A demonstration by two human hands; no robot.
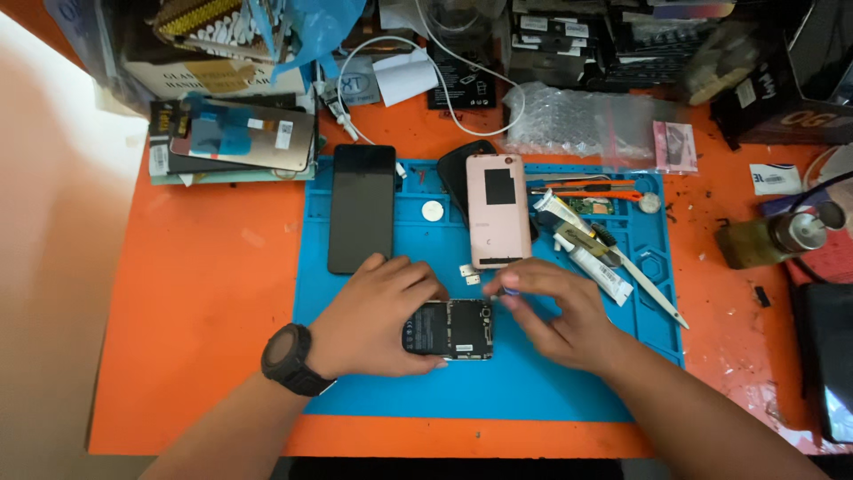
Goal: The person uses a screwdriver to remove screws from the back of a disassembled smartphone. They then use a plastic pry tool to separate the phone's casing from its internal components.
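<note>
On the blue mat covering the orange counter, the left hand (a black watch at its wrist) lay curled over an opened phone, steadying it. The right hand pinched a small blue tool just beside the phone's top edge. A pink back cover lay near, above them.

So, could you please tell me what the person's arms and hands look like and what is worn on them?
Both forearms are bare, no sleeves or gloves in view. The left hand has a chunky black wristwatch on its wrist. The right hand wears nothing; no rings show on the fingers.
</note>
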